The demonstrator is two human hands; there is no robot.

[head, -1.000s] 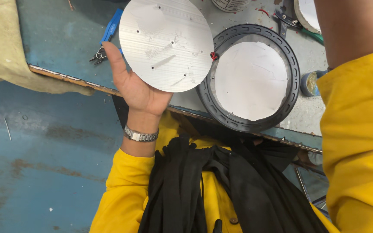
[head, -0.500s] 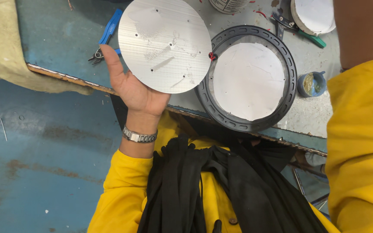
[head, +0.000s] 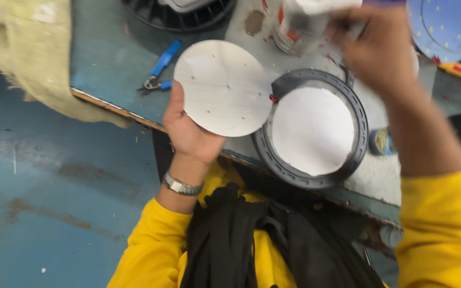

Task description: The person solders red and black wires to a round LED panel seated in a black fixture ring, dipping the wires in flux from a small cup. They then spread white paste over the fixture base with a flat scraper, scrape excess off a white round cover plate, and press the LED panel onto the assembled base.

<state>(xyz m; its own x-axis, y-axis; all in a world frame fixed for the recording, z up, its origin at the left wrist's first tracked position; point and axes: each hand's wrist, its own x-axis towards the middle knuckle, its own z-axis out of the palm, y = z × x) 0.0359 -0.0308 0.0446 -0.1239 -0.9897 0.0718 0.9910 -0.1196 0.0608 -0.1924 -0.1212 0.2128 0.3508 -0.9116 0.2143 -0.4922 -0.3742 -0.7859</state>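
My left hand (head: 188,133) grips a round silver metal disc (head: 222,88) by its lower left edge and holds it tilted over the front of the workbench (head: 108,58). A metal watch (head: 181,185) is on that wrist. Right beside the disc lies a black round housing ring (head: 361,133) with a white plate (head: 313,130) inside. My right hand (head: 380,48) is raised and blurred above the ring, with its fingers against a silver can (head: 294,26). Whether it grips the can is unclear.
Blue-handled pliers (head: 161,66) lie on the bench left of the disc. A yellowish cloth (head: 33,58) hangs over the bench's left end. A black ribbed grille (head: 182,13), a dotted round plate (head: 446,26), a red-handled tool (head: 454,69) and a small roll (head: 382,141) sit further back and to the right.
My right hand has swung in from the upper right to the can. The view has shifted, so bench and disc sit lower. My left hand keeps its hold on the disc.
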